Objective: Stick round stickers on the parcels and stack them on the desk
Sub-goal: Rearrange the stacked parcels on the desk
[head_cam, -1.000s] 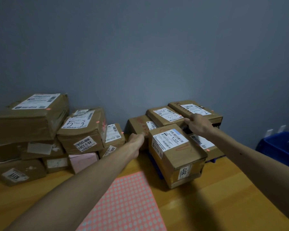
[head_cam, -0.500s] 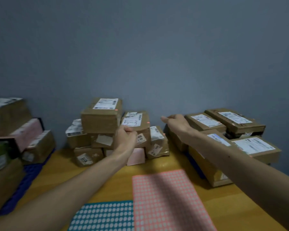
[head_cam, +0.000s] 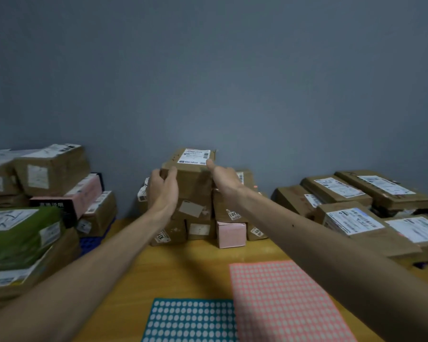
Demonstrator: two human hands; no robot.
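A brown cardboard parcel (head_cam: 192, 180) with a white label tops the middle stack against the wall. My left hand (head_cam: 162, 191) grips its left side, thumb on the front face. My right hand (head_cam: 224, 180) holds its right side with the thumb on the top edge by the label; its fingers are hidden behind the box. On the wooden desk (head_cam: 195, 265) in front lie a pink sheet of round stickers (head_cam: 282, 299) and a teal sheet of round stickers (head_cam: 190, 319).
A pile of parcels at the left includes a green one (head_cam: 17, 233) and sits on a blue crate (head_cam: 92, 241). More labelled parcels (head_cam: 356, 218) lie at the right. A small pink box (head_cam: 231, 234) stands at the foot of the middle stack.
My view has swung left from the right-hand pile to the middle stack. Both hands left the right pile and now hold the stack's top parcel from either side.
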